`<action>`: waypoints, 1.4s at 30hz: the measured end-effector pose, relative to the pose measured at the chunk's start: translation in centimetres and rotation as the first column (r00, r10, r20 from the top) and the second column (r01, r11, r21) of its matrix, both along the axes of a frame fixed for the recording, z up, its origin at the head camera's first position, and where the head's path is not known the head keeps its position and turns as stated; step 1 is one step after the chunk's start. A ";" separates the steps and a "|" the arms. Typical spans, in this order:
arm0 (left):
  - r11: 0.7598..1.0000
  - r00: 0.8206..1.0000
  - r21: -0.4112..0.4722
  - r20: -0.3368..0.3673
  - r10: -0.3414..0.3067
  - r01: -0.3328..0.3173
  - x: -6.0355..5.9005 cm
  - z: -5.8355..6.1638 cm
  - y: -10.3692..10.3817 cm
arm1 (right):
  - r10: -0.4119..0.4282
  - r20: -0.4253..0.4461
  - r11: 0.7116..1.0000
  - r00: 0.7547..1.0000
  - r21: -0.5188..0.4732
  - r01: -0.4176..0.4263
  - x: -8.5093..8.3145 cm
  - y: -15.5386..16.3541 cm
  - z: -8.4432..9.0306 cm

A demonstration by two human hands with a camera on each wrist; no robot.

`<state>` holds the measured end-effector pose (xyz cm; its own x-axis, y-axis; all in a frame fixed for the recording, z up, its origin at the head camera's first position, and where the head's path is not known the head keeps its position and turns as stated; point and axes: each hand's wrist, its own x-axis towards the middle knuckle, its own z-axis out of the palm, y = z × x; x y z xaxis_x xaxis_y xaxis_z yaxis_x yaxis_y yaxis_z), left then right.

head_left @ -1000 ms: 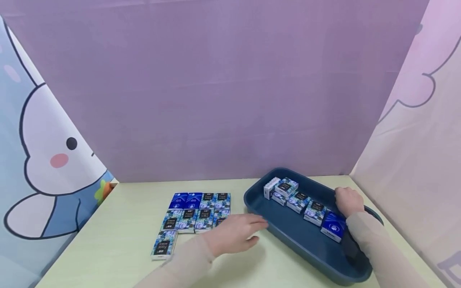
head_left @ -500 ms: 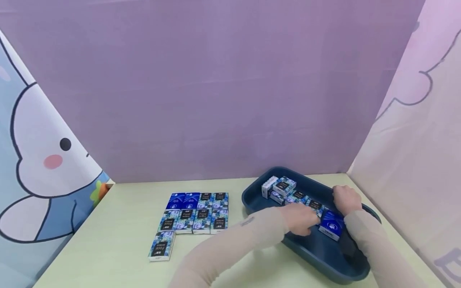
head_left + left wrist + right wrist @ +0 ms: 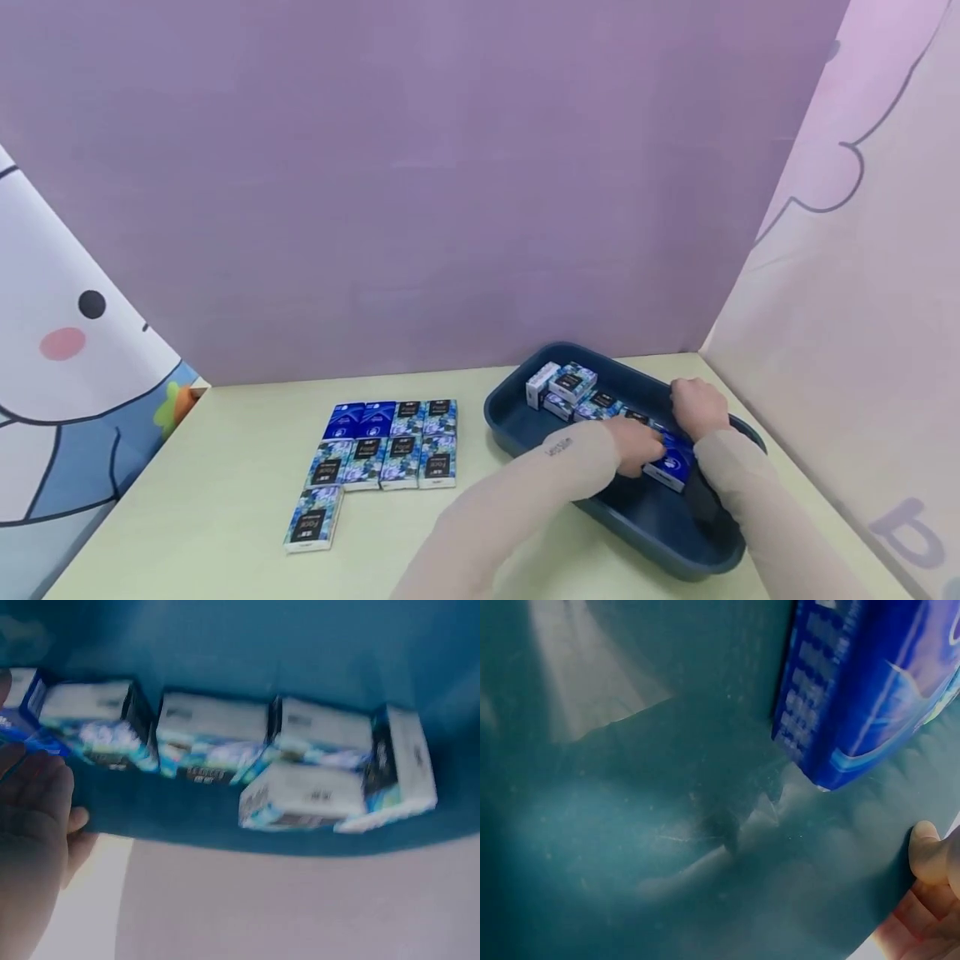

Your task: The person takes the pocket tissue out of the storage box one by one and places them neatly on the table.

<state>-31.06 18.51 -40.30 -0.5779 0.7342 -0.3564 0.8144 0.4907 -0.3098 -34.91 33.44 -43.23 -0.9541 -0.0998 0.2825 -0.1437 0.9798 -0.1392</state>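
Observation:
A dark blue plastic tray (image 3: 693, 533) stands slanted on the right of the table. My right hand (image 3: 699, 408) grips its far right rim; in the right wrist view the thumb (image 3: 928, 851) lies inside the edge and the other fingers outside. Reaching into the tray, my left hand (image 3: 633, 443) holds a plain blue tissue pack (image 3: 670, 468) at its left end. In the left wrist view that blue pack (image 3: 21, 712) is partly hidden by fingers. Beside it runs a row of flower-patterned tissue packs (image 3: 598, 406), with one pack (image 3: 572, 381) resting on top at the far end.
Left of the tray, several tissue packs lie flat in tidy rows on the pale table (image 3: 225, 467): two blue ones (image 3: 377, 419) and flowered ones (image 3: 401, 458). A single pack (image 3: 313, 518) sits at the front left. A purple cloth backdrop (image 3: 420, 192) closes off the back.
My left hand has moved right from above the table into the tray, over the packs to the blue one. The right hand stays on the rim. The view has shifted right.

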 end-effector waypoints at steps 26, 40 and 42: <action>0.999 0.999 0.037 0.044 0.031 -0.033 -1.1 -2.5 3.2 | 0.029 -0.036 1.000 0.999 0.014 -0.028 -0.3 -0.5 -0.2; 1.000 1.000 0.012 0.013 0.018 -0.018 -1.6 -3.6 4.2 | 0.012 0.004 1.000 1.000 0.016 -0.012 -0.1 0.0 0.3; 1.000 1.000 0.008 0.001 0.025 -0.025 -1.6 -3.8 4.3 | 0.012 0.002 1.000 1.000 0.016 -0.012 -0.2 0.1 0.3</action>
